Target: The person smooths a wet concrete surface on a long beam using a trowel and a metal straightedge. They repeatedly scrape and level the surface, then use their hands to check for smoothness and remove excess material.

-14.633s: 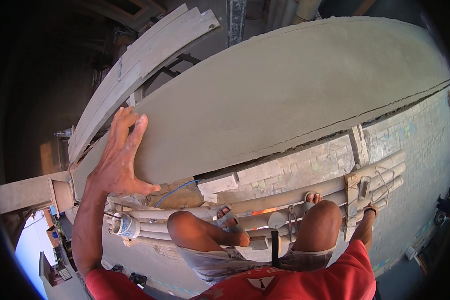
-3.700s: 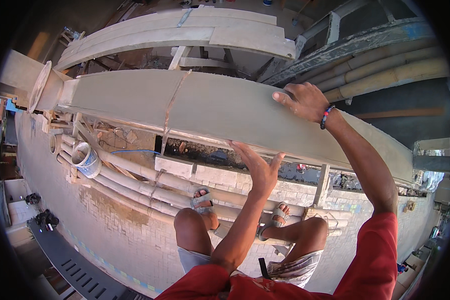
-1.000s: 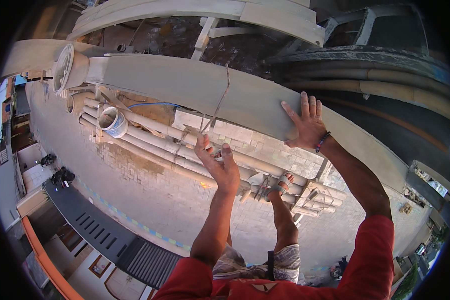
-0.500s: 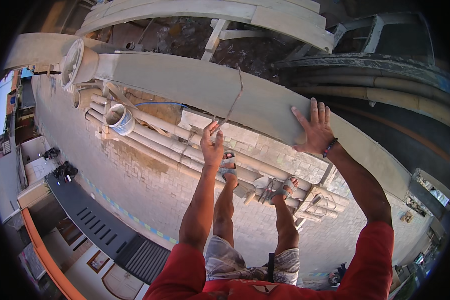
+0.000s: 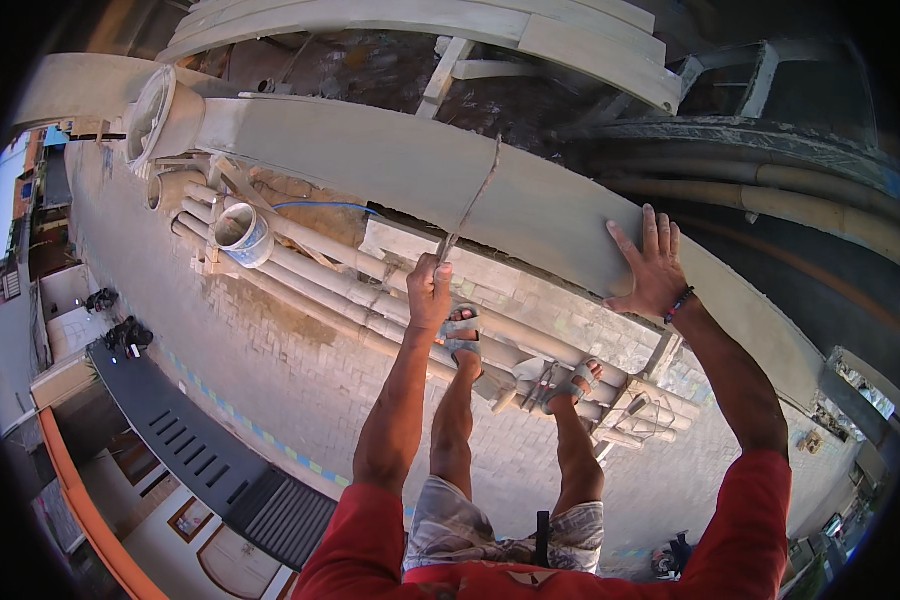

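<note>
A smooth grey plastered beam [image 5: 340,145] curves across in front of me. Over its top lies a thin, brownish rope [image 5: 482,188], running from the far edge down to the near one. At the near edge my left hand [image 5: 430,292] is closed around the rope's lower end. Farther right, my right hand [image 5: 654,270] rests on the beam with its fingers spread and nothing in them. Below the hands, my sandalled feet stand on a scaffold of bamboo poles [image 5: 320,284].
A white-and-blue bucket [image 5: 253,242] sits on the poles to the left, near a large round basin-like rim [image 5: 182,118]. Small tools [image 5: 542,376] lie between my feet. Paving [image 5: 270,380] shows below the scaffold; boards [image 5: 580,55] span the far side.
My left hand has gone from loosely pinching the rope to a closed fist around it. My right hand stays spread on the beam; the view has shifted slightly.
</note>
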`<state>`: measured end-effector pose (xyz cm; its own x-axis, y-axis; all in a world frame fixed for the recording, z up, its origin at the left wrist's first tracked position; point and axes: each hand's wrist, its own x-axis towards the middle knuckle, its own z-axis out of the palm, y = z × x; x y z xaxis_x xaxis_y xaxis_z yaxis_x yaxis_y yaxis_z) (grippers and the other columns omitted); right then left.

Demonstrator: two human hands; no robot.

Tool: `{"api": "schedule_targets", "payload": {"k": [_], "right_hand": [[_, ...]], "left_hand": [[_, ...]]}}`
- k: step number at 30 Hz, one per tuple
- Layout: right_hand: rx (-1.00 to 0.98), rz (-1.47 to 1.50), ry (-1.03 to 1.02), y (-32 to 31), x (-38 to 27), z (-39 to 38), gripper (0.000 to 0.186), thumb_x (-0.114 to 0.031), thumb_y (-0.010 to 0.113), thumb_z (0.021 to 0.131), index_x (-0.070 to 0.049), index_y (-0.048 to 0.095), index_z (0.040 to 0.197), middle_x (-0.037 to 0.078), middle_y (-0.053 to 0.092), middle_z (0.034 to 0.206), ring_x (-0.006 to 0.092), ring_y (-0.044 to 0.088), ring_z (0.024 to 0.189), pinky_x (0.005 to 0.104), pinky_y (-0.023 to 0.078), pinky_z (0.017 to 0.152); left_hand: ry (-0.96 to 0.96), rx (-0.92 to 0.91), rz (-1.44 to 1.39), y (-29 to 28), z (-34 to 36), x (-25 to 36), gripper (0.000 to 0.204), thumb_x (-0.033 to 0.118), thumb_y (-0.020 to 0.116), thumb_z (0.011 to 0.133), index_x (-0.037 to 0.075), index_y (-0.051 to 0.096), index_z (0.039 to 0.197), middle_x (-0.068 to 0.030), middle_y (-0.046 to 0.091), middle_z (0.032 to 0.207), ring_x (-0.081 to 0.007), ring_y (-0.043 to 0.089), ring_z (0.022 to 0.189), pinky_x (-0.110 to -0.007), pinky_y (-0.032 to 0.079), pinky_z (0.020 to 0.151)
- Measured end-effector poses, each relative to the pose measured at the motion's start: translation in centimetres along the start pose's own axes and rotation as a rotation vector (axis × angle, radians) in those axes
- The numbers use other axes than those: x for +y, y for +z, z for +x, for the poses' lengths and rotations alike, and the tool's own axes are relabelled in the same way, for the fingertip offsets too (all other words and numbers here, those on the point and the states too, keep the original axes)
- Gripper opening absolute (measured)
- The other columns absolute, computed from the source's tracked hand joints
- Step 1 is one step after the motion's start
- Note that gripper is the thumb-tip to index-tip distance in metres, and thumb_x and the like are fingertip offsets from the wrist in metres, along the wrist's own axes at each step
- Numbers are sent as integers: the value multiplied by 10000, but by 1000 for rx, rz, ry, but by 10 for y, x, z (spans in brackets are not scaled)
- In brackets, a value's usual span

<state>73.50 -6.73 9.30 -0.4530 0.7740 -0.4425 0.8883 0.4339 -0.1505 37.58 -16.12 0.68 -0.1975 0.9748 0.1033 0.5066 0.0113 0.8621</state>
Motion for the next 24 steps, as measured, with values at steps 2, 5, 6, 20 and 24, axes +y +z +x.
{"api": "schedule_targets", "payload": {"k": [2, 5, 6, 20, 24], "right_hand": [[3, 6, 0, 0, -1, 0, 1220, -516, 849, 547, -312, 159, 1532, 355, 16, 1524, 588, 72, 1384, 629, 67, 1141], [24, 20, -8, 1, 0, 0, 1230, -508, 858, 539, -314, 158, 1532, 350, 19, 1526, 585, 69, 1387, 626, 66, 1143], [29, 24, -9, 1, 0, 0, 1231, -506, 860, 537, -314, 160, 1531, 350, 20, 1526, 585, 71, 1386, 626, 66, 1143], [81, 5, -30, 9, 4, -1, 1238, -525, 855, 520, -296, 178, 1531, 341, 38, 1527, 579, 93, 1379, 634, 87, 1139], [79, 9, -24, 9, 4, -1, 1234, -523, 855, 524, -296, 178, 1531, 339, 34, 1528, 577, 90, 1381, 632, 82, 1140]], "left_hand": [[-20, 3, 16, 1, 0, -2, 526, 497, 445, 988, 9, 555, 826, -109, 495, 706, -210, 517, 659, -370, 401, 608], [-28, 32, 4, 3, 0, -3, 562, 539, 436, 978, 9, 531, 817, -107, 463, 635, -210, 469, 573, -364, 385, 552], [-29, 34, -11, 3, 0, -3, 568, 546, 436, 976, 9, 526, 814, -105, 456, 618, -209, 459, 560, -361, 381, 544], [-65, 10, -2, 0, -1, -1, 554, 502, 401, 1003, 8, 468, 762, -137, 421, 622, -298, 467, 512, -389, 374, 498], [-84, 56, -62, 2, -1, 0, 575, 526, 432, 986, 11, 486, 737, -50, 386, 579, -146, 374, 556, -352, 325, 508]]}}
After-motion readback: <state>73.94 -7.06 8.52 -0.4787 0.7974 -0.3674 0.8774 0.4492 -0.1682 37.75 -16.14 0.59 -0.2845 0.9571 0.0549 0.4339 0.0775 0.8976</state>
